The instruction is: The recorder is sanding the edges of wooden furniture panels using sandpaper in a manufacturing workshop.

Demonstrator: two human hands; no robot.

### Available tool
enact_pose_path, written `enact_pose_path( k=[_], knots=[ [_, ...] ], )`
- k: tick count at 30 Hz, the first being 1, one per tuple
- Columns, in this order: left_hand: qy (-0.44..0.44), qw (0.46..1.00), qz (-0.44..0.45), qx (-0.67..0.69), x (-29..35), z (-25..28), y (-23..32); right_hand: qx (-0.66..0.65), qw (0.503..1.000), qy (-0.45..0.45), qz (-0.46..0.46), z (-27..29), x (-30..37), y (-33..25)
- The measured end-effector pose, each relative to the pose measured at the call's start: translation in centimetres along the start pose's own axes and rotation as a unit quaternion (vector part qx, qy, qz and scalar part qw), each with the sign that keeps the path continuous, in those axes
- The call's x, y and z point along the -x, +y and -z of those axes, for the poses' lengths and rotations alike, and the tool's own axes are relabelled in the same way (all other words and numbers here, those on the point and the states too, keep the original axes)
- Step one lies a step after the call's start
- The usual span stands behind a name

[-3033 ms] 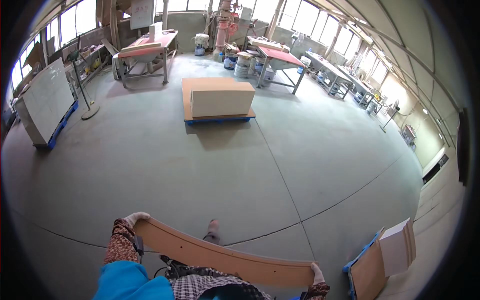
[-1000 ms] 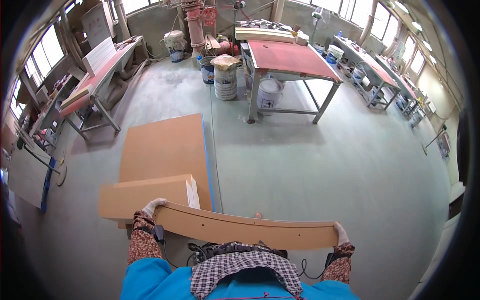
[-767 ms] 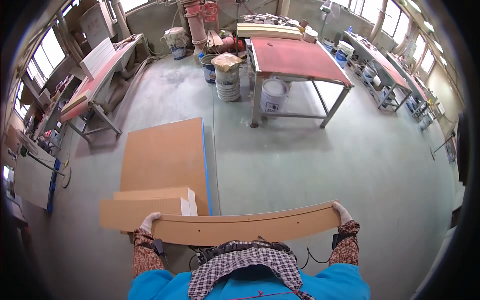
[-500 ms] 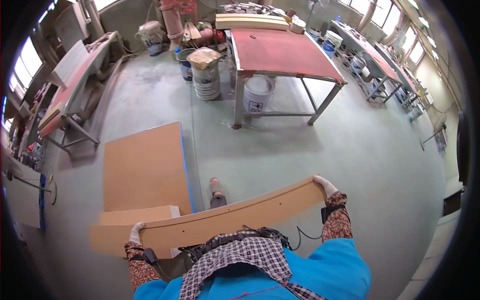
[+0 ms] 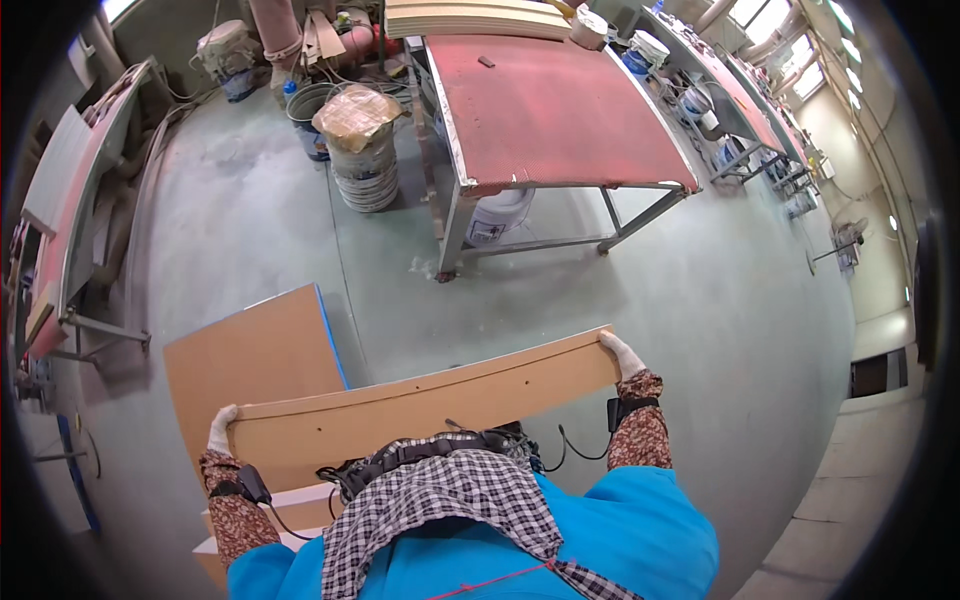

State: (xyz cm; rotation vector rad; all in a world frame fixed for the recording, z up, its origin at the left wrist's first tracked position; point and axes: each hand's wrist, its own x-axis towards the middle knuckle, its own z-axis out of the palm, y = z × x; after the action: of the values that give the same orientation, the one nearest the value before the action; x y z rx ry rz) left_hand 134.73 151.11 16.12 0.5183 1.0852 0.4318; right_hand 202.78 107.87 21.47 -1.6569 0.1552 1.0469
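A long tan board [image 5: 430, 400], with a groove along its far edge and a few small dark holes, spans the space in front of my body. My left hand [image 5: 222, 428], in a white glove, is closed round its left end. Gripping the right end is my gloved right hand [image 5: 624, 354]. The board is held up off the floor, its right end farther from me than its left. Under and beyond its left part lies a larger brown panel [image 5: 255, 345] with a blue edge.
Ahead stands a red-topped table [image 5: 560, 110] with metal legs and a stack of boards [image 5: 475, 18] on its far side. Left of it are a wrapped bucket [image 5: 362, 150] and an open pail [image 5: 308, 105]. Workbenches line the left [image 5: 80, 190] and right [image 5: 735, 100].
I have come closer to the red table, still carrying the board in both hands. The brown panel on the floor now sits nearer, partly behind the board.
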Motion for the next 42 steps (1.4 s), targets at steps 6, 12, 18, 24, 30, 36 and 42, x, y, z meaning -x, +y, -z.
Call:
enact_pose_path(
  k=[6, 12, 18, 24, 30, 36, 42],
  knots=[
    [-0.031, 0.998, -0.037, -0.027, -12.2, -5.8, 10.2, -0.079, 0.997, 0.014, 0.019, -2.5, -6.8, -4.0],
    [-0.050, 0.998, 0.016, -0.025, -19.8, -14.8, 19.6, -0.117, 0.992, 0.032, 0.040, -5.0, -12.5, -12.7],
    [-0.065, 0.996, 0.022, -0.065, -26.8, -23.7, 25.5, -0.143, 0.986, 0.040, 0.077, -2.9, -15.6, -18.3],
    [-0.057, 0.979, 0.073, -0.184, -36.2, -33.3, 33.1, -0.172, 0.980, 0.046, 0.083, -3.5, -17.9, -22.7],
    [-0.068, 0.953, 0.087, -0.282, -45.6, -44.1, 39.0, -0.211, 0.967, 0.130, 0.061, -5.1, -20.4, -25.8],
    [-0.092, 0.933, 0.142, -0.318, -55.4, -51.3, 44.8, -0.206, 0.959, 0.189, 0.043, -8.7, -24.3, -29.2],
    [-0.098, 0.914, 0.208, -0.334, -62.4, -52.3, 47.4, -0.156, 0.971, 0.153, -0.097, -11.4, -29.0, -36.7]
  ],
)
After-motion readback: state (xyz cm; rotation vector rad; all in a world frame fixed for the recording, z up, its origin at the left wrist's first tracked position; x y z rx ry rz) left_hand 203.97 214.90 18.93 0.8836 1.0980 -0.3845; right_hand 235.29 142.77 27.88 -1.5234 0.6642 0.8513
